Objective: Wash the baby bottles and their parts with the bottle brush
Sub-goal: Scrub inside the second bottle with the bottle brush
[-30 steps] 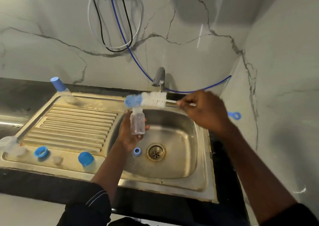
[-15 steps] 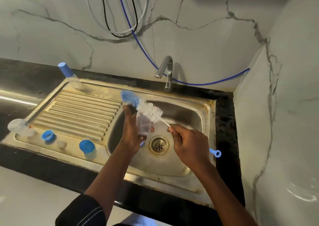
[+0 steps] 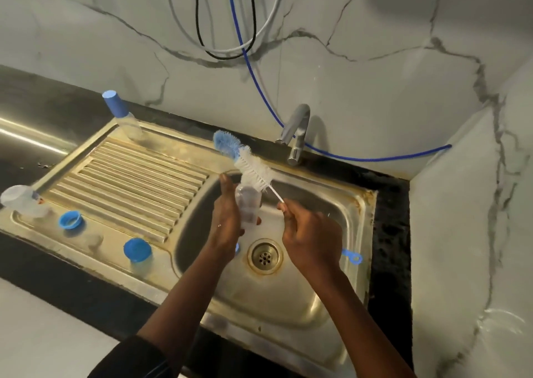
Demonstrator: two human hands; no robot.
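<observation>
Head view: the left hand (image 3: 227, 224) grips a clear bottle (image 3: 248, 207) upright over the sink (image 3: 288, 314) basin, mouth up. The right hand (image 3: 311, 233), just beside it, pinches the bottle brush (image 3: 253, 170) by its stem. The brush slants up-left, bristles over the mouth, not inside. A blue cap (image 3: 137, 249) and ring (image 3: 70, 219) lie along the drainboard's front edge, well apart from both hands.

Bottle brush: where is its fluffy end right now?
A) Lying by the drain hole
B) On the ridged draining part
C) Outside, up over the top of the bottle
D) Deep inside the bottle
C: all the bristles of the bottle brush show outside, slanting across above the clear bottle, which the left hand grips while the right hand holds the brush's handle.
</observation>
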